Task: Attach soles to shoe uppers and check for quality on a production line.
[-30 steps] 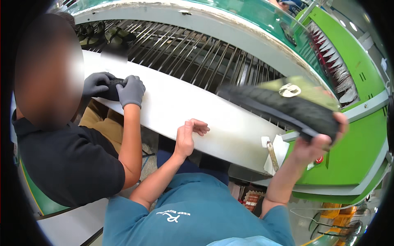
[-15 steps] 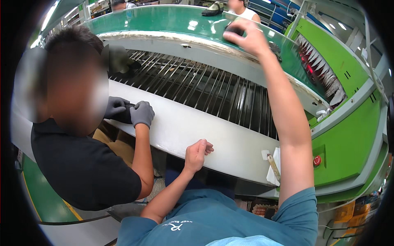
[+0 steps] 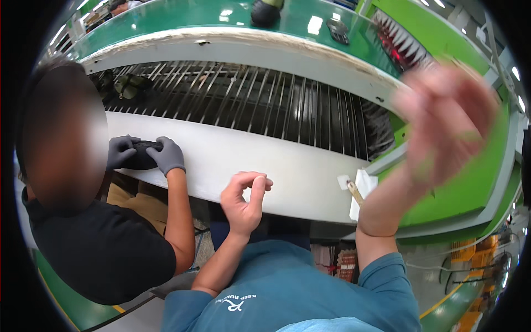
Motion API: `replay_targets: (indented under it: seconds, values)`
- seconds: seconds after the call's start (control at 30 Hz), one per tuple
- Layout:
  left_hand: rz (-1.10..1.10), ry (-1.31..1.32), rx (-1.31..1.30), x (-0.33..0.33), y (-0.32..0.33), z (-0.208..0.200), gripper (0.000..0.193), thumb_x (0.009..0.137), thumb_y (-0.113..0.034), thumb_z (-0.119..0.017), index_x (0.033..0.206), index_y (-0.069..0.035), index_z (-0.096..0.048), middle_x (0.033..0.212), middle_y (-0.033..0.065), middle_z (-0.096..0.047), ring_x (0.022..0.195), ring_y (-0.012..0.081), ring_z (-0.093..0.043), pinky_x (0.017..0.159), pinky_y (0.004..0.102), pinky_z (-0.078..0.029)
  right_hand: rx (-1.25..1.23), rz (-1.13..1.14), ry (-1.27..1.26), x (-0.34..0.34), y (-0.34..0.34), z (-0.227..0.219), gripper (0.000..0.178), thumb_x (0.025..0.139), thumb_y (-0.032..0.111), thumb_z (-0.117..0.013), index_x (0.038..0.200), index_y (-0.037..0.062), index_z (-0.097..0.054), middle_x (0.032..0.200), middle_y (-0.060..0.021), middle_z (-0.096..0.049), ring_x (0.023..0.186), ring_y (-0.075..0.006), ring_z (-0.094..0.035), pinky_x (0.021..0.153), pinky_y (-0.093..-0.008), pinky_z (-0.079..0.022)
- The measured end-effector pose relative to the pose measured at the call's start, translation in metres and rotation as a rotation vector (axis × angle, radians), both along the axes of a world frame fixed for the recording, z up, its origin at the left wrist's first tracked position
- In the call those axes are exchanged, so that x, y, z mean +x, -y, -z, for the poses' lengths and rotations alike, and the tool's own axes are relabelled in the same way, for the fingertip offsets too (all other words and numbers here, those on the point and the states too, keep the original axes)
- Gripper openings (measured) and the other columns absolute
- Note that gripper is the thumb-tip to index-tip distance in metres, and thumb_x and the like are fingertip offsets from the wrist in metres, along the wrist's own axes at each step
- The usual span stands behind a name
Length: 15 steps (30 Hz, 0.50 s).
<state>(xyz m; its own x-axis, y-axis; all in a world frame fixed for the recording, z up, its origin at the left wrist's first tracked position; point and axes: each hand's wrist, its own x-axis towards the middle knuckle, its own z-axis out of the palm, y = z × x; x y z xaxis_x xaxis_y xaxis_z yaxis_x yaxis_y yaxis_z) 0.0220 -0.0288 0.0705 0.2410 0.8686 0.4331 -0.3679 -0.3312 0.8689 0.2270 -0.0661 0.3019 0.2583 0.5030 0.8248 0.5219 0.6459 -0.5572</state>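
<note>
My left hand (image 3: 242,202) hovers at the near edge of the white ledge (image 3: 298,180). Its fingers curl in toward the thumb, and nothing shows between them. On the right, my right hand (image 3: 445,113) is raised in front of the green machine (image 3: 442,213), smeared by motion, so its fingers cannot be read. Below it, a brush (image 3: 354,192) rests with its handle on white paper (image 3: 366,180). Beyond the ledge, the green conveyor belt (image 3: 182,21) carries a dark shoe sole (image 3: 337,31) and a dark and olive shoe (image 3: 266,12).
At my left, a co-worker's gloved hands (image 3: 168,157) hold a black shoe part (image 3: 141,156) over the ledge. Metal rollers (image 3: 249,105) run below the belt, with olive shoe pieces (image 3: 131,86) at their left end. A fringed curtain (image 3: 406,41) covers the machine's opening.
My right hand has come away from the belt toward me and to the right. A dark sole now shows on the belt. My left hand has turned slightly, and the view has shifted.
</note>
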Motion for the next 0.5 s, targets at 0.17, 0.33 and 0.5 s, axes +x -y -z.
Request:
replay_targets:
  seconds: [0.17, 0.33, 0.5]
  values:
    - [0.031, 0.458, 0.709, -0.03, -0.001, -0.126, 0.048, 0.104, -0.009, -0.075, 0.144, -0.004, -0.05, 0.117, 0.019, -0.067, 0.088, 0.0298, -0.071, 0.071, 0.0324, -0.062, -0.02, 0.036, -0.061, 0.005, 0.032, 0.019, 0.048, 0.096, 0.04, -0.083, 0.128, 0.0053, -0.076, 0.122, -0.0103, -0.073, 0.102, -0.0188, -0.068, 0.096, -0.0338, -0.054]
    - [0.024, 0.528, 0.601, -0.054, -0.015, -0.134, 0.042, 0.11, -0.029, -0.069, 0.14, -0.005, -0.052, 0.116, 0.0116, -0.06, 0.099, 0.0236, -0.06, 0.077, 0.036, -0.056, 0.008, 0.053, -0.128, 0.02, 0.057, 0.031, 0.046, 0.096, 0.039, -0.083, 0.127, 0.0056, -0.076, 0.12, -0.0097, -0.072, 0.1, -0.0182, -0.068, 0.095, -0.0335, -0.054]
    - [-0.065, 0.779, 0.276, -0.022, -0.028, -0.102, 0.039, 0.106, -0.029, -0.073, 0.134, -0.008, -0.055, 0.112, 0.0092, -0.063, 0.097, 0.0213, -0.061, 0.078, 0.0351, -0.056, 0.083, 0.008, -0.159, 0.026, 0.051, 0.03, 0.044, 0.096, 0.039, -0.082, 0.125, 0.0058, -0.076, 0.118, -0.0091, -0.072, 0.099, -0.0177, -0.067, 0.093, -0.0332, -0.054]
